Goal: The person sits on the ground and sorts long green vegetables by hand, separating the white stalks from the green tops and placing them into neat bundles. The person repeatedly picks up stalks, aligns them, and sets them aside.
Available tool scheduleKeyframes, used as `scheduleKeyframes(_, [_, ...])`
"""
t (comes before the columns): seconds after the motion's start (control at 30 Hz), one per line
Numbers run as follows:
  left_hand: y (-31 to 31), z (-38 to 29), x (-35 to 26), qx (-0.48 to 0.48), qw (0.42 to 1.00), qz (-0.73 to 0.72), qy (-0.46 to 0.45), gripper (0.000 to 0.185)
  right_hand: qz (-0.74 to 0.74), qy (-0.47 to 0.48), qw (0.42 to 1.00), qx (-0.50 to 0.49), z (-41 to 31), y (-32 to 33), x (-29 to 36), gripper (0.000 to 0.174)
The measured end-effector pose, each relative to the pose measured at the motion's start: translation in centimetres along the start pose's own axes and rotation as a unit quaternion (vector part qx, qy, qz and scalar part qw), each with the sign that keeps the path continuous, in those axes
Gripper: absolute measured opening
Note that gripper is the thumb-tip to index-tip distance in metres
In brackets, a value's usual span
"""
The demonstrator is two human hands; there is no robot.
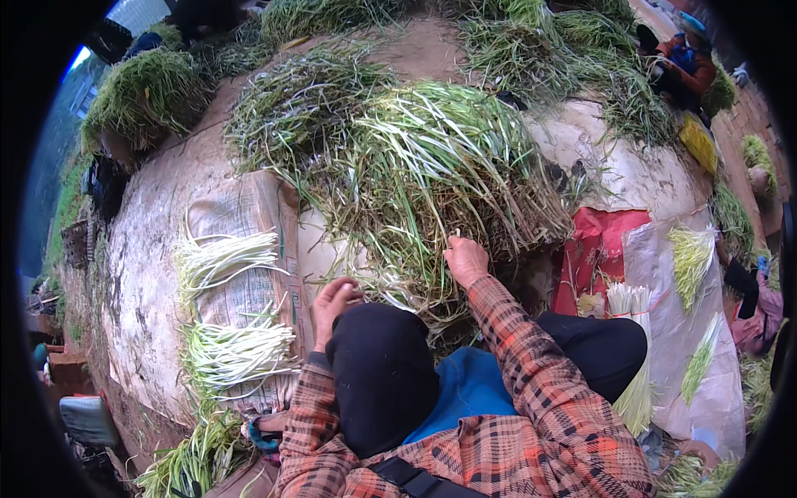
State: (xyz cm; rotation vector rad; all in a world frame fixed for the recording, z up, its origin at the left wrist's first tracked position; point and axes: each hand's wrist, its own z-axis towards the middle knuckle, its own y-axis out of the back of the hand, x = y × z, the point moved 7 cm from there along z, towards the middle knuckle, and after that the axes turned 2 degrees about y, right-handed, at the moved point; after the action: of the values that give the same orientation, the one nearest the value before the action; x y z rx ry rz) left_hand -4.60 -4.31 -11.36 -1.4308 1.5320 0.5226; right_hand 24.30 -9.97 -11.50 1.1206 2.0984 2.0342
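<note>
A large heap of long green-and-white leafy stalks (436,149), with brown roots and dry leaves at its near side, lies before me. My right hand (467,260) is at the heap's near edge, pinching the end of a thin stalk (439,208) between thumb and fingers. Beside my bent knee, my left hand (333,307) is raised with its fingers half curled. No item shows clearly in it, and the palm side is partly hidden. To its left, two bunches of cleaned white stalks, an upper one (233,256) and a lower one (246,353), rest on a woven sack (240,202).
Tied white bundles (629,317) stand beside my right knee, near a red sack (594,246). Smaller green bunches (690,258) lie on a pale sheet (660,261). More leafy heaps (529,56) stand farther back. Other people (685,68) sit around the edges.
</note>
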Motion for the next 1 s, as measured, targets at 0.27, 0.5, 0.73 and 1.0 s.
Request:
scheduleKeyframes(0.27, [-4.5,-2.6,-2.3,0.136,0.988,0.029,0.061,0.025,0.366,-0.032,0.920,-0.139,1.1,7.2,-1.0,0.015])
scheduleKeyframes(0.5, [-6.0,0.3,-0.8,0.143,0.989,0.012,0.021,0.021,0.440,-0.074,0.891,-0.089,-0.3,12.0,1.4,0.016])
scheduleKeyframes(0.73, [-7.0,1.3,-0.1,0.147,0.989,-0.001,0.017,0.019,0.564,-0.007,0.817,-0.120,-3.9,15.1,3.2,0.022])
scheduleKeyframes(1.0, [-10.7,4.4,-3.8,0.132,0.990,0.009,0.043,0.029,0.585,-0.015,0.809,0.055,-6.3,6.1,3.3,0.011])
